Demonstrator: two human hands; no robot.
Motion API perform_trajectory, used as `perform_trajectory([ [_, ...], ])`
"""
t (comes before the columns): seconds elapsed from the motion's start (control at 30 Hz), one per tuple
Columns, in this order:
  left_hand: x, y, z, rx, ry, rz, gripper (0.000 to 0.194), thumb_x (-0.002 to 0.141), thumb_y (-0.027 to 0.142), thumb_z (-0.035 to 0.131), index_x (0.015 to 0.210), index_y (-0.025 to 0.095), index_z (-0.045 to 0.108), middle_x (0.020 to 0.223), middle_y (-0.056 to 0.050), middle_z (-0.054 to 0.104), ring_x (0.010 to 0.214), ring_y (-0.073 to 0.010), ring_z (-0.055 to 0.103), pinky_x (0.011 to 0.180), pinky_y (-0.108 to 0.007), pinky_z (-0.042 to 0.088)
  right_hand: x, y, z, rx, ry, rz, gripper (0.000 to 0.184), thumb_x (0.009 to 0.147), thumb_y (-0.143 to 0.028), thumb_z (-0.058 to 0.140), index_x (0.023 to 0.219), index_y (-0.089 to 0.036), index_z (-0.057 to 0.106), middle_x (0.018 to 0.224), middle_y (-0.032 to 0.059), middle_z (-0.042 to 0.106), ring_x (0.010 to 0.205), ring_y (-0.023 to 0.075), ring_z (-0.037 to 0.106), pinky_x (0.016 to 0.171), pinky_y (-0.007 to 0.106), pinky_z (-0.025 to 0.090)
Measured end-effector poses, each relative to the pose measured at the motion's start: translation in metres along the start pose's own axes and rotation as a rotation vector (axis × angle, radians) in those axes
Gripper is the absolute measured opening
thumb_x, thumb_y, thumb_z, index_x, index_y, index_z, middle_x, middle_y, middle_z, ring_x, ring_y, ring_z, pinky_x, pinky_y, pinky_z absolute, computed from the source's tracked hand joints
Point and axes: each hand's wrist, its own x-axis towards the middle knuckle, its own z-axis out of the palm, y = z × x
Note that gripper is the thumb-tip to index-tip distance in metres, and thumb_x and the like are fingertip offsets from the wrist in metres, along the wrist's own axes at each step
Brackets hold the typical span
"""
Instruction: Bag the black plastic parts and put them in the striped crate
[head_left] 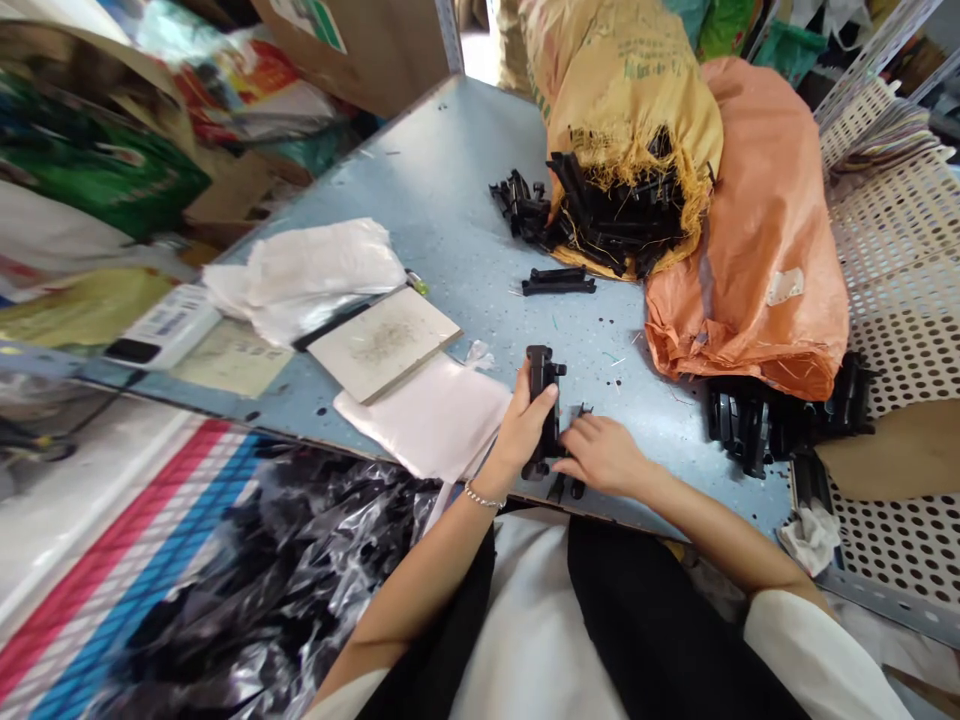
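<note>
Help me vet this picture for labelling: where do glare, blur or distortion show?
Head view: pale glare on the blue tabletop toward its far end; glints on the black plastic; green bag blurred; perforated panel seemingly stretched near the edge; held black part dark, low in detail.

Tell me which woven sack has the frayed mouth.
The yellow sack, left of the orange sack: loose yellow threads hang over the black parts in its mouth; the orange one shows no such fringe.

Your part (550, 432) is black, your table (450, 180) pale blue with dark specks. On the table's right you have a green-printed yellow sack (630, 95) and an orange sack (772, 230); below the table's left edge, red, white and blue striped sheeting (135, 523).
</note>
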Motion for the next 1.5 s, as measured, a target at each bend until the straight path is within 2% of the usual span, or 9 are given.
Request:
perform_trajectory([
  [0.2,0.008,-0.027,-0.004,-0.013,0.066,-0.103,0.045,0.090,0.041,0.056,0.128,0.018,0.049,0.101,-0.005,0.066,0.087,-0.0177,0.065,0.084,-0.035,0.054,0.007,0.002,0.015,-0.153,-0.044,0.013,0.033,0.106,-0.038,0.037,0.091,-0.019,0.061,0.082,0.0049,0.067,0.073,0.0164,0.059,0.064,0.027,0.038],
  [0.37,0.005,-0.059,-0.004,0.378,0.032,-0.003,0.023,0.089,0.027,0.051,0.103,0.014,0.062,0.107,-0.012,0.065,0.112,-0.0276,0.058,0.107,-0.049,0.041,0.097,0.050,-0.016,-0.155,0.074,0.200,0.035,0.107,-0.032,0.031,0.110,-0.018,0.063,0.107,0.0105,0.068,0.102,0.0214,0.061,0.088,0.032,0.044],
  [0.53,-0.013,-0.079,0.016,0.587,0.056,0.126,0.036,0.091,0.024,0.049,0.124,0.014,0.060,0.130,-0.017,0.057,0.127,-0.0305,0.049,0.114,-0.057,0.031,0.193,0.108,-0.053,-0.393,0.115,0.367,0.059,0.095,-0.004,0.031,0.154,-0.005,0.029,0.162,0.0211,0.026,0.146,0.0296,0.027,0.114,0.043,0.031],
  [0.63,-0.008,-0.080,0.008,0.524,0.033,0.146,0.041,0.093,0.031,0.050,0.132,0.018,0.056,0.133,-0.015,0.055,0.129,-0.0286,0.048,0.116,-0.055,0.031,0.213,0.123,-0.066,-0.476,0.040,0.436,0.060,0.092,-0.010,0.046,0.150,-0.001,0.036,0.155,0.0255,0.035,0.141,0.0361,0.032,0.112,0.048,0.032],
  [0.87,0.056,-0.055,-0.013,0.054,0.092,-0.007,0.054,0.092,0.039,0.055,0.140,0.017,0.045,0.137,-0.018,0.054,0.126,-0.0246,0.055,0.109,-0.046,0.044,0.173,0.101,-0.043,-0.375,-0.024,0.481,0.047,0.091,-0.051,0.059,0.106,-0.007,0.068,0.112,0.0200,0.064,0.096,0.0286,0.063,0.082,0.036,0.049],
  [0.97,0.070,-0.035,-0.006,-0.222,0.119,-0.046,0.065,0.094,0.043,0.054,0.150,0.024,0.028,0.139,-0.014,0.056,0.121,-0.0202,0.060,0.102,-0.040,0.050,0.127,0.072,-0.022,-0.126,0.028,0.231,0.044,0.095,-0.054,0.053,0.099,-0.013,0.067,0.096,0.0114,0.065,0.083,0.0217,0.064,0.073,0.031,0.049],
  [1.2,0.024,0.020,-0.009,-0.333,-0.133,-0.098,0.062,0.091,0.053,0.054,0.143,0.022,0.041,0.097,-0.005,0.070,0.069,-0.0154,0.067,0.062,-0.029,0.058,0.083,0.046,-0.038,-0.207,0.315,-0.029,0.045,0.101,-0.055,0.038,0.101,-0.017,0.060,0.097,0.0116,0.060,0.092,0.0244,0.057,0.081,0.036,0.045],
  [1.33,0.002,0.036,-0.015,-0.286,-0.185,-0.114,0.059,0.091,0.050,0.053,0.142,0.023,0.043,0.099,-0.007,0.069,0.068,-0.0176,0.068,0.059,-0.031,0.058,0.096,0.047,-0.056,-0.313,0.241,-0.161,0.050,0.101,-0.059,0.033,0.084,-0.020,0.059,0.085,0.0106,0.059,0.082,0.0233,0.053,0.075,0.036,0.042],
  [1.5,-0.003,0.038,-0.019,-0.041,-0.091,0.008,0.064,0.093,0.045,0.054,0.150,0.022,0.036,0.094,-0.006,0.068,0.068,-0.0186,0.065,0.064,-0.034,0.058,0.100,0.030,-0.037,0.172,0.245,0.014,0.060,0.100,-0.066,0.015,0.071,-0.023,0.046,0.064,0.0010,0.046,0.061,0.0168,0.045,0.061,0.030,0.038],
])
